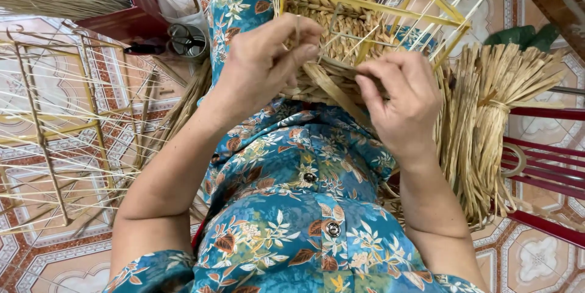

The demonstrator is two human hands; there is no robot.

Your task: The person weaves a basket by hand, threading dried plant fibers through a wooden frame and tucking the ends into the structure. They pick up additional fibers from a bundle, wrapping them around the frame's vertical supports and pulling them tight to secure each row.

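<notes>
**A:** Where is the piece being worked, and how does it sit to the two hands?

**B:** A half-woven basket [341, 37] rests on the person's lap, on a blue flowered dress [292, 207]. Its yellow frame [365, 1] sits at the far side, with thin pale ribs [426, 31] fanning up and away from it. Both hands meet at the near edge of the weave.

**A:** Which strand is in play?

**B:** A flat dried straw strip [332, 89]. Its long axis runs on a slant, from the left hand down and toward the right hand, passing just under the right palm.

**A:** What are the fingers doing?

**B:** The left hand [262, 64] has its fingers [298, 40] curled and pressed together against the weave, thumb tip on the strip's upper end. The right hand [402, 101] pinches strands at the weave's edge between thumb and forefinger, the other fingers folded close. The left hand is nearer the strip's upper end, the right nearer its trailing length.

**A:** And around them?

**B:** A tied bundle of straw [487, 122] stands just beside the right wrist, against a red chair [542, 165]. On the tiled floor [536, 256] to the left stands a bare frame [55, 134] of thin ribs, well apart from the hands
</notes>
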